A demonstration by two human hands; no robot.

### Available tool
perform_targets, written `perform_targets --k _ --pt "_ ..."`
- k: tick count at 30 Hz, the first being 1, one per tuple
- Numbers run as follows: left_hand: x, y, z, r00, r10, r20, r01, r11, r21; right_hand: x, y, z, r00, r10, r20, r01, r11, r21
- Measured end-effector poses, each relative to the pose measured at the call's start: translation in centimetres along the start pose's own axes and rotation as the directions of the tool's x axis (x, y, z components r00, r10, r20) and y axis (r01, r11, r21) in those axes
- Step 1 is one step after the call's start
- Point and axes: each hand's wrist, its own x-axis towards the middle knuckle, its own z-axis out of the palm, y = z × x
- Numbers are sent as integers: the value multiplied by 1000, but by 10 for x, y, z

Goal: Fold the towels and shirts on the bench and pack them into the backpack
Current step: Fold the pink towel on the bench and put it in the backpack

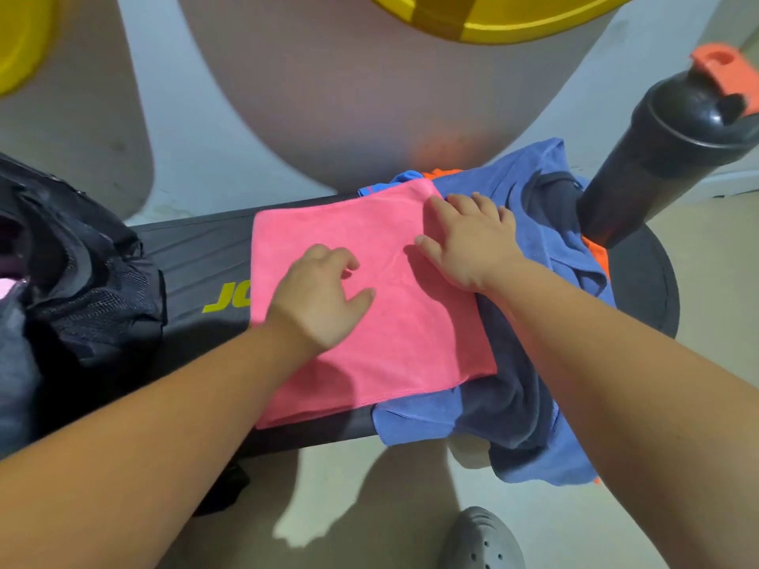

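Pink towel (369,342), flat on bench (193,256): left hand (316,297) rests loose-fingered mid-cloth, right hand (468,240) lies flat, gripping nothing, on its 1 o'clock corner; backpack (90,289) at 9 o'clock, nearer the left hand.

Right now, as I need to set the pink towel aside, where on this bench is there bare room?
Bare bench shows between the backpack and the pink towel, around the yellow lettering. Another bare patch lies at the rounded right end, below the shaker bottle. Between them it is crowded: blue, navy and orange clothes.
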Motion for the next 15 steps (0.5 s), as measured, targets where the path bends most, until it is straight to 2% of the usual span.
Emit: perform_targets --k 3,6,10,15 --pt "18 -28 -18 993 -116 38 106 974 202 10 -2 -1 1000 25 3 -25 1000 13" --pt "33 -48 -30 990 -138 20 127 949 288 22 -2 -2 998 26 -66 -22 998 60" --pt "50 -71 -34 997 -75 32 60 935 350 37 -4 -3 966 115 -233 -102 993 64" --pt "69 -95 -33 998 -59 1 56 952 299 55 -4 -6 957 164 -239 -133 981 139"
